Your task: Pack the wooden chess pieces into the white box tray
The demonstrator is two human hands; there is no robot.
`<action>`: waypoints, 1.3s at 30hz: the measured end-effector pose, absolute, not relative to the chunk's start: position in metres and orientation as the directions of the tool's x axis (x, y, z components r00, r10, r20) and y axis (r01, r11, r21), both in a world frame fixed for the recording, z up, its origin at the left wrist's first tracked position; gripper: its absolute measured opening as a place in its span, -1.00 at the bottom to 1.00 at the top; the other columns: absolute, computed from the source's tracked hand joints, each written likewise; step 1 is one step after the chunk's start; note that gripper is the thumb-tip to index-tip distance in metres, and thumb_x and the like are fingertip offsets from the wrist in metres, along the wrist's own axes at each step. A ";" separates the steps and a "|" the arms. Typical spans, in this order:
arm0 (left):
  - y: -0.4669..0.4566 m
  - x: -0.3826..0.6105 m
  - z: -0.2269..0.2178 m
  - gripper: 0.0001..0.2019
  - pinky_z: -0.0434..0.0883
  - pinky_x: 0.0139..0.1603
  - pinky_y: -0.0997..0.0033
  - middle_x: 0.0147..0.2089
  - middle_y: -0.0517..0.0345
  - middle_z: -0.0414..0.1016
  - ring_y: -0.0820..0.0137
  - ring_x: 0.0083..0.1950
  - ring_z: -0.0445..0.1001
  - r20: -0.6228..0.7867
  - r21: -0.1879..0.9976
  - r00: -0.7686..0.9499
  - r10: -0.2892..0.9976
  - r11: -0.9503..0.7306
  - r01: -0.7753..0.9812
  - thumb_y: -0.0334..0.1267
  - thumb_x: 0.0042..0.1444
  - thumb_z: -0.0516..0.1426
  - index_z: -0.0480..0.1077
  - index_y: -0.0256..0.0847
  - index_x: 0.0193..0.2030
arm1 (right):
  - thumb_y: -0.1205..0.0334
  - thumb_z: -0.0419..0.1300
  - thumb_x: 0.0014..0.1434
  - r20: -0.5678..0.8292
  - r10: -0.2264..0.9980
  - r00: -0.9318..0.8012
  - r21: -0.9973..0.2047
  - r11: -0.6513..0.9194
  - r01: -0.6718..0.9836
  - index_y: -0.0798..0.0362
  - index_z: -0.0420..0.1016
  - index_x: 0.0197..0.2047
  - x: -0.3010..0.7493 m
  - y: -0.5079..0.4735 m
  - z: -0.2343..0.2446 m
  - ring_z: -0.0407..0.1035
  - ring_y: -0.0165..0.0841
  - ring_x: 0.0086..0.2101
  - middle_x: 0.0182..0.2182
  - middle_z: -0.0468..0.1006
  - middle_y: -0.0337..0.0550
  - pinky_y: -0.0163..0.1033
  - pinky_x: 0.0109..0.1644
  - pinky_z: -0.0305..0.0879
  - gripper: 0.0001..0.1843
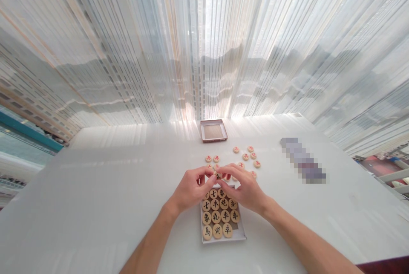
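A shallow white box (pixel 240 235) lies on the white table (pixel 96 188) close to me, filled with several round wooden chess discs marked in black (pixel 217 217). My left hand (pixel 191 189) and my right hand (pixel 245 188) meet over the box's far end, fingers curled. Between their fingertips is one small wooden disc (pixel 218 175), pinched from both sides. Several loose discs marked in red (pixel 249 156) lie scattered on the table just beyond my hands.
A small empty box lid with a brown rim (pixel 214 131) sits further back near the sheer white curtain (pixel 204 44). A blurred flat object (pixel 303 160) lies to the right. The table's right edge (pixel 377 206) is near other furniture.
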State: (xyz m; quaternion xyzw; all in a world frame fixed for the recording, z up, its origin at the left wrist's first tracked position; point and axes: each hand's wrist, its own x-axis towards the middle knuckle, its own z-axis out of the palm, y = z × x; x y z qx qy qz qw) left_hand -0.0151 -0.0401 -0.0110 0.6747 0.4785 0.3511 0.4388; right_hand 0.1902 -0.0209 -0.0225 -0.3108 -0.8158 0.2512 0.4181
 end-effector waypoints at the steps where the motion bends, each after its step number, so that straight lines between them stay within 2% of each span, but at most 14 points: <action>1: -0.040 -0.015 -0.011 -0.74 0.16 -0.46 0.50 -0.37 0.22 0.47 0.52 -0.48 0.11 0.052 0.928 0.300 0.952 -0.157 0.339 -0.09 0.30 0.10 0.53 -0.19 -0.16 | 0.33 0.23 0.26 0.499 0.737 -0.457 -0.703 0.652 0.285 -0.07 0.47 0.00 0.190 -0.022 -0.021 0.47 -0.33 -0.29 -0.26 0.58 -0.18 -0.19 -0.17 0.45 -0.76; 6: -0.040 -0.015 -0.010 -0.77 0.17 -0.46 0.51 -0.46 0.27 0.35 0.52 -0.49 0.10 0.058 0.918 0.303 0.951 -0.170 0.358 -0.12 0.25 0.15 0.52 -0.20 -0.13 | 0.25 0.21 0.29 0.332 0.851 -0.407 -0.868 0.445 0.221 -0.05 0.51 -0.08 0.190 -0.024 -0.015 0.48 -0.34 -0.26 -0.22 0.58 -0.17 -0.19 -0.12 0.45 -0.87; 9: -0.040 -0.017 -0.008 -0.78 0.18 -0.45 0.51 -0.46 0.27 0.36 0.51 -0.48 0.11 0.054 0.912 0.304 0.951 -0.171 0.372 -0.13 0.24 0.15 0.52 -0.19 -0.12 | 0.16 0.25 0.28 0.216 0.901 -0.376 -0.959 0.269 0.093 -0.02 0.49 -0.09 0.191 -0.021 -0.016 0.51 -0.32 -0.23 -0.22 0.58 -0.15 -0.19 -0.10 0.48 -0.85; 12: -0.041 -0.019 -0.007 -0.80 0.18 -0.45 0.51 -0.45 0.26 0.39 0.51 -0.49 0.10 0.034 0.906 0.295 0.955 -0.154 0.393 -0.13 0.23 0.16 0.54 -0.18 -0.16 | 0.09 0.27 0.26 0.116 0.921 -0.372 -0.993 0.112 -0.035 0.00 0.45 -0.14 0.193 -0.016 -0.017 0.52 -0.34 -0.30 -0.33 0.57 -0.19 -0.21 -0.18 0.50 -0.80; 14: -0.040 -0.021 -0.007 -0.79 0.18 -0.45 0.50 -0.46 0.25 0.39 0.51 -0.49 0.11 0.019 0.902 0.295 0.955 -0.144 0.407 -0.12 0.23 0.15 0.55 -0.18 -0.18 | 0.06 0.29 0.24 0.085 0.932 -0.353 -0.996 0.065 -0.069 0.01 0.44 -0.16 0.195 -0.013 -0.017 0.51 -0.36 -0.35 -0.36 0.55 -0.22 -0.22 -0.21 0.49 -0.77; 17: -0.039 -0.023 -0.009 -0.76 0.19 -0.45 0.49 -0.47 0.24 0.39 0.49 -0.49 0.13 0.006 0.895 0.286 0.958 -0.132 0.426 -0.09 0.23 0.15 0.55 -0.19 -0.21 | 0.03 0.30 0.22 0.043 0.949 -0.313 -0.997 0.020 -0.076 0.00 0.45 -0.10 0.198 -0.010 -0.016 0.54 -0.34 -0.35 -0.32 0.56 -0.21 -0.19 -0.21 0.50 -0.72; 20: -0.038 -0.024 -0.009 -0.76 0.19 -0.44 0.49 -0.47 0.23 0.40 0.48 -0.47 0.14 -0.005 0.887 0.282 0.959 -0.126 0.445 -0.08 0.23 0.15 0.55 -0.19 -0.23 | 0.04 0.28 0.23 -0.010 0.955 -0.295 -0.999 -0.022 -0.037 0.00 0.49 -0.04 0.202 -0.009 -0.016 0.57 -0.31 -0.33 -0.36 0.59 -0.21 -0.17 -0.16 0.48 -0.70; 24: -0.039 -0.024 -0.007 -0.80 0.23 -0.41 0.49 -0.36 0.21 0.51 0.49 -0.45 0.17 -0.005 0.875 0.334 0.943 -0.158 0.458 -0.12 0.23 0.15 0.55 -0.17 -0.24 | 0.07 0.30 0.20 -0.001 0.954 -0.300 -0.999 -0.014 -0.043 -0.01 0.50 -0.01 0.205 -0.007 -0.017 0.58 -0.27 -0.25 -0.41 0.62 -0.22 -0.14 -0.08 0.46 -0.68; 27: -0.039 -0.024 -0.006 -0.82 0.25 -0.38 0.48 -0.29 0.20 0.56 0.48 -0.42 0.22 0.005 0.855 0.362 0.932 -0.191 0.481 -0.15 0.22 0.16 0.56 -0.15 -0.26 | 0.07 0.35 0.16 0.008 0.956 -0.294 -0.997 -0.015 -0.076 -0.02 0.49 -0.02 0.205 -0.006 -0.016 0.59 -0.23 -0.19 -0.32 0.64 -0.18 -0.12 -0.05 0.47 -0.65; 30: -0.039 -0.026 -0.007 -0.82 0.25 -0.37 0.45 -0.30 0.19 0.55 0.46 -0.41 0.24 -0.001 0.824 0.373 0.928 -0.211 0.525 -0.14 0.20 0.18 0.58 -0.12 -0.28 | 0.06 0.38 0.13 0.005 0.956 -0.294 -0.994 -0.028 -0.110 -0.02 0.48 -0.03 0.204 -0.005 -0.014 0.60 -0.21 -0.17 -0.20 0.64 -0.12 -0.10 -0.04 0.50 -0.63; 39: -0.038 -0.034 -0.008 -0.87 0.25 -0.36 0.46 -0.30 0.23 0.56 0.42 -0.38 0.26 -0.107 0.783 0.379 0.919 -0.157 0.602 -0.15 0.14 0.22 0.60 -0.05 -0.31 | 0.03 0.40 0.12 -0.006 0.951 -0.311 -0.984 -0.061 -0.168 0.00 0.52 0.03 0.204 -0.006 -0.012 0.59 -0.13 -0.08 -0.13 0.64 -0.07 0.03 0.08 0.51 -0.56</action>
